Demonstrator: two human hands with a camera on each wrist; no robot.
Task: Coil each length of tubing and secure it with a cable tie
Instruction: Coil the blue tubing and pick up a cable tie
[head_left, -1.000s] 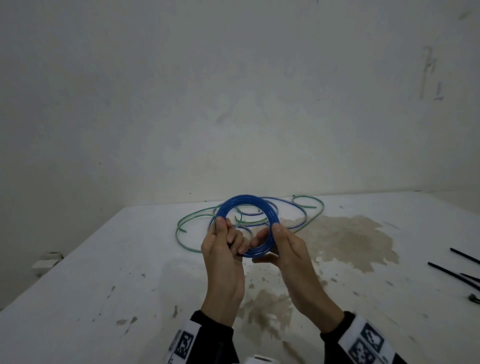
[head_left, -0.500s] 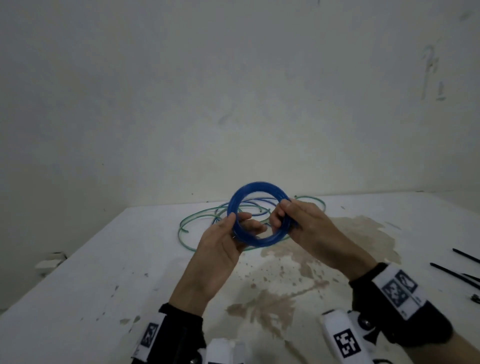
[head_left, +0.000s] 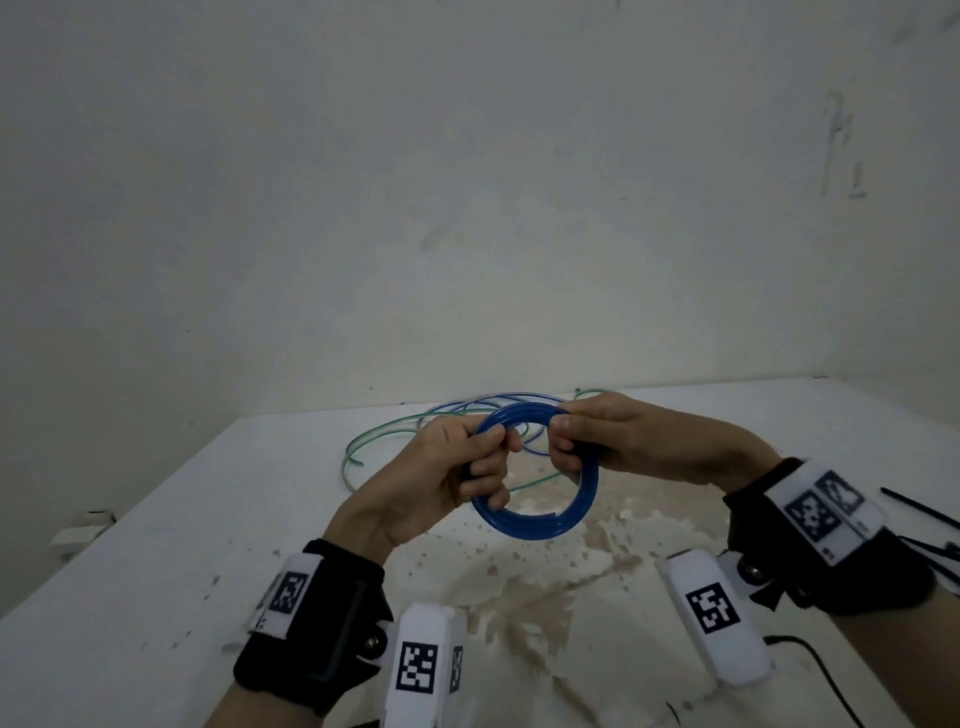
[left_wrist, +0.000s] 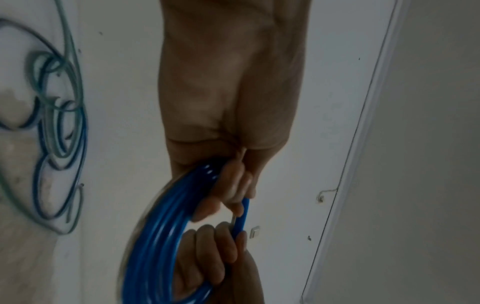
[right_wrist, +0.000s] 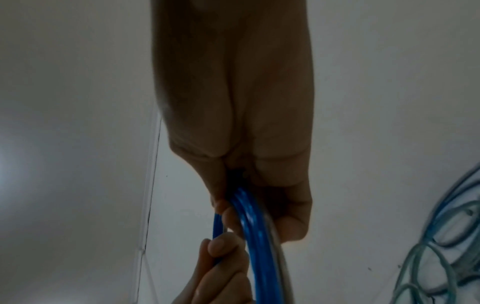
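While both hands hold it up above the table, the blue coil is already wound into a neat round ring of a few loops. The left hand curls its fingers around the left side of the ring. The right hand pinches the top right part of it. From the left wrist view, the blue coil runs through the left hand, and the fingers of the other hand grip it just below. In the right wrist view, the right hand closes around the blue coil too.

One cut end of the tube shows at the near side of the ring, so I think the winding of this piece is done. I cannot tell if a tie is on it. Something small and dark sits by the left fingers, but it is too small to be sure what it is.

Black cable ties lie on the table at the far right edge, well apart from the hands. More loose tubing, green and pale blue, lies in a messy heap on the far side of the table, behind the ring. Those pieces are not coiled yet. So about one piece is nearly finished, and the loose ones are left to wind and tie.
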